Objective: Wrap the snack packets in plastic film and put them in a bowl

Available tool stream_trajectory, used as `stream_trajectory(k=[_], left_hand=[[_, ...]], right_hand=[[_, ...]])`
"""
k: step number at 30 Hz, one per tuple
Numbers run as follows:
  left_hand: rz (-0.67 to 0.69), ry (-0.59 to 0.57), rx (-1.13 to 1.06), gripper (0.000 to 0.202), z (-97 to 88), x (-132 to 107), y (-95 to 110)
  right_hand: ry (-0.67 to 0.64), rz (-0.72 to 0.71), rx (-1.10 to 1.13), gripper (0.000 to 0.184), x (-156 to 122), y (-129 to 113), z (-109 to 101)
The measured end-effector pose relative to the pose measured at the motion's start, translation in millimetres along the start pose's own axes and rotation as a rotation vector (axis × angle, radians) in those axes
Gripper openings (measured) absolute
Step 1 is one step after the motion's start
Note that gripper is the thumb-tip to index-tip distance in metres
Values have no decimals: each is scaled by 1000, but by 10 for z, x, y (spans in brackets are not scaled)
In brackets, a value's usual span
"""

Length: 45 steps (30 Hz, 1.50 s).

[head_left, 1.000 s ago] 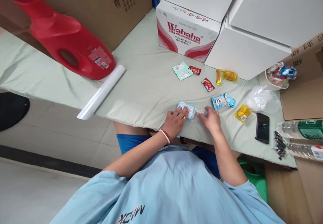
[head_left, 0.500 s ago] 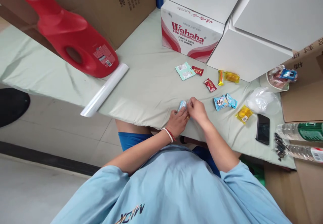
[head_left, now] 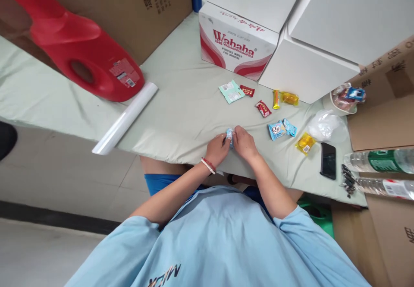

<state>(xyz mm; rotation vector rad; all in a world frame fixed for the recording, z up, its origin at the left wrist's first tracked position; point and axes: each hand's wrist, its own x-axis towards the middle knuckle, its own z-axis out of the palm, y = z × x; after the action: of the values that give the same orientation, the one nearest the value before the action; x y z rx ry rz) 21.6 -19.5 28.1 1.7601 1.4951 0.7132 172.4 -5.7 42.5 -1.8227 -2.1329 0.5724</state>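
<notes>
A small light-blue snack packet [head_left: 230,134] is pinched between both hands close to the table's front edge. My left hand [head_left: 217,150], with a white and red bracelet at the wrist, is closed on its left side. My right hand [head_left: 245,143] grips the right side, fingers bent inward. Part of the packet is hidden by the fingers. To the right lie two blue snack packets [head_left: 277,130], and farther back are a mint-green packet [head_left: 231,91] and two red packets [head_left: 263,108].
Yellow packets [head_left: 305,143], a clear plastic bag [head_left: 323,125], a phone [head_left: 328,161] and bottles [head_left: 384,161] lie at right. A cup of wrappers [head_left: 338,105] stands behind. A red jug [head_left: 87,58] and white roll [head_left: 126,118] are at left; a Wahaha box [head_left: 237,45] stands at the back.
My right hand has turned and lowered onto the packet's right side, while my left hand has shifted to its left side. The camera view has moved slightly.
</notes>
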Motion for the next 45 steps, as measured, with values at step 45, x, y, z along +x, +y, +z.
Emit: stream_trajectory(k=[45], left_hand=[[71,170,173,31,-417,-55,-74]], right_hand=[[1119,513,666,20,-672,3129,-2929]])
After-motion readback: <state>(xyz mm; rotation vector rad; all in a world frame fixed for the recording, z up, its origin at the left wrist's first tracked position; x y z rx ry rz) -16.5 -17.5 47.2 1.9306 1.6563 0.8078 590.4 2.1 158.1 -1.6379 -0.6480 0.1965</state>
